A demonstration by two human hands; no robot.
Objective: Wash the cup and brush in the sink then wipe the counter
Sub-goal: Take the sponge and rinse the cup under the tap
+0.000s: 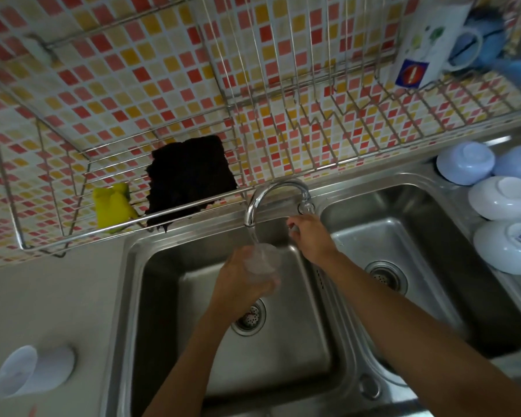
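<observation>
Right now I see my left hand (238, 281) wrapped around a clear cup (260, 263), held under running water from the tap (271, 197), over the left sink (283, 356). My right hand (309, 237) grips the tap handle. Just above, a wire rack (283, 94) holds a black cloth (190, 179) and yellow sponge (113, 207). White bowls (503, 198) sit upside down, right of the sink. A white cup (33, 371) lies on the surface (42, 296).

Cup (262, 263) under tap (275, 197), over left basin (283, 356); bowls (504, 198) right.
</observation>
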